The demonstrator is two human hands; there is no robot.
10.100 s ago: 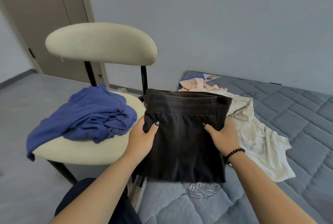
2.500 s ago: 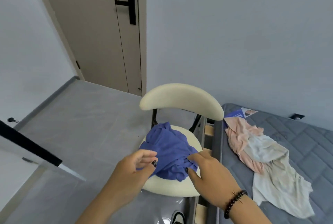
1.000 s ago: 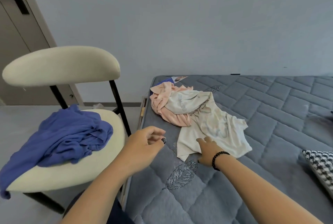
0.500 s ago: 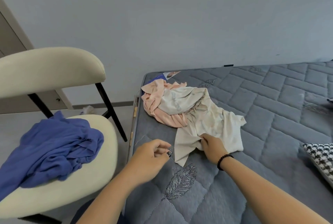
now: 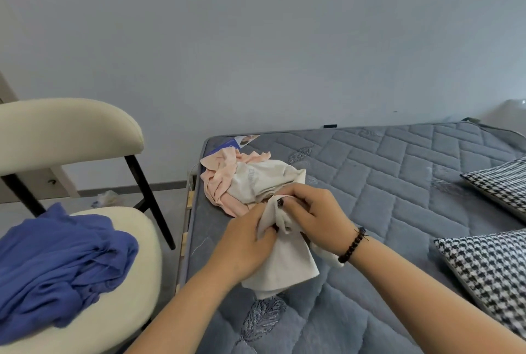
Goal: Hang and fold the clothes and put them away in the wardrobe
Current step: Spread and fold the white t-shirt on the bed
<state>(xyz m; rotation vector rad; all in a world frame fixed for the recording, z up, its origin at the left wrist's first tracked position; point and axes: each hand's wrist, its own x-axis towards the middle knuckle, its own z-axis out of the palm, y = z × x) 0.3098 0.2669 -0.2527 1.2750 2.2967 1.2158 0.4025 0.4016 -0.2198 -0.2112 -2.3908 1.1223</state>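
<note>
Hands: left hand (image 5: pixel 244 242) and right hand (image 5: pixel 313 220) both had fingers clamped on the crumpled cream cotton garment (image 5: pixel 280 259)
Garment: lifted partly off the grey quilted mattress (image 5: pixel 384 197), beside a peach top (image 5: pixel 219 180)
Chair: blue garment (image 5: pixel 59 262) lay heaped on the cream seat (image 5: pixel 136 291)

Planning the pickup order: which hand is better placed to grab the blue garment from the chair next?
Left hand, probably: the blue garment on the chair lies on its side. Both hands now grip the cream garment; the right hand would cross over.

Cream garment (image 5: pixel 281 262), houndstooth pillows (image 5: pixel 489 271)
</note>
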